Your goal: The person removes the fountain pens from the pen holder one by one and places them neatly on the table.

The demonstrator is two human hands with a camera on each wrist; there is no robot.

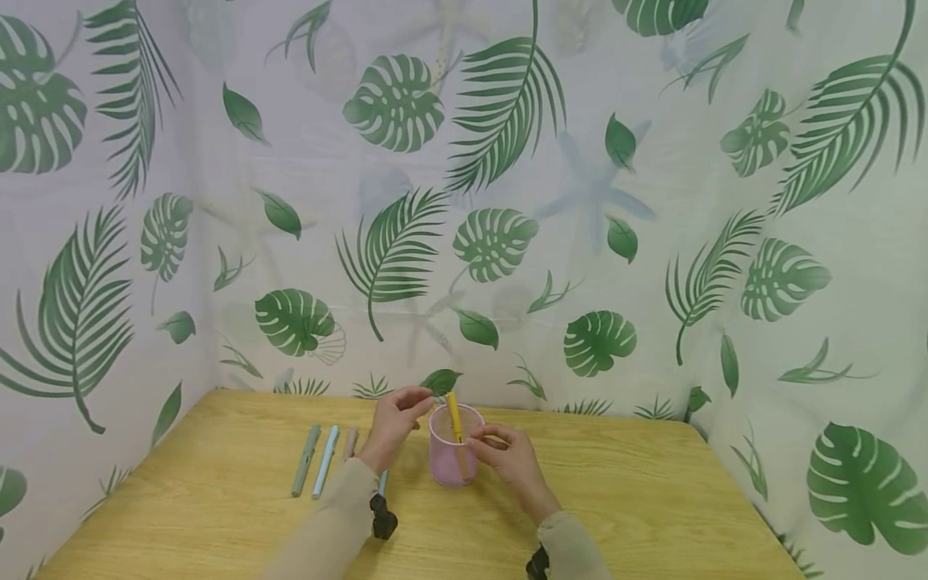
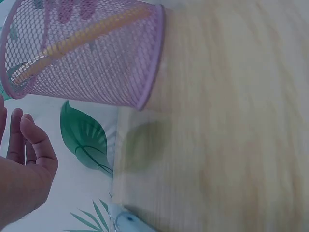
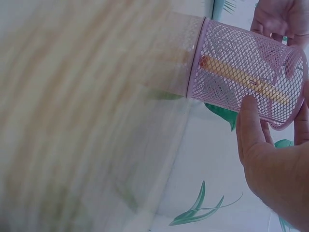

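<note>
A pink mesh pen holder (image 1: pixel 442 463) stands upright on the table, with a yellow pen (image 1: pixel 454 415) leaning inside it. The pen's lower part shows through the mesh (image 3: pixel 231 75) in the right wrist view. My left hand (image 1: pixel 395 423) hovers at the holder's left rim, fingers loosely bent and holding nothing; in the left wrist view the left hand (image 2: pixel 29 164) is apart from the mesh. On the other side, my right hand (image 1: pixel 511 463) has its fingertips at the holder's right rim and side. The right hand's fingers (image 3: pixel 251 121) are bent only slightly beside the mesh.
Left of the holder lie a dark green pen (image 1: pixel 306 461), a light blue pen (image 1: pixel 326 461) and a brownish pen (image 1: pixel 351 441). Another blue pen (image 1: pixel 383 482) is partly hidden by the left forearm. A leaf-patterned curtain (image 1: pixel 507 346) borders the wooden table (image 1: pixel 623 499).
</note>
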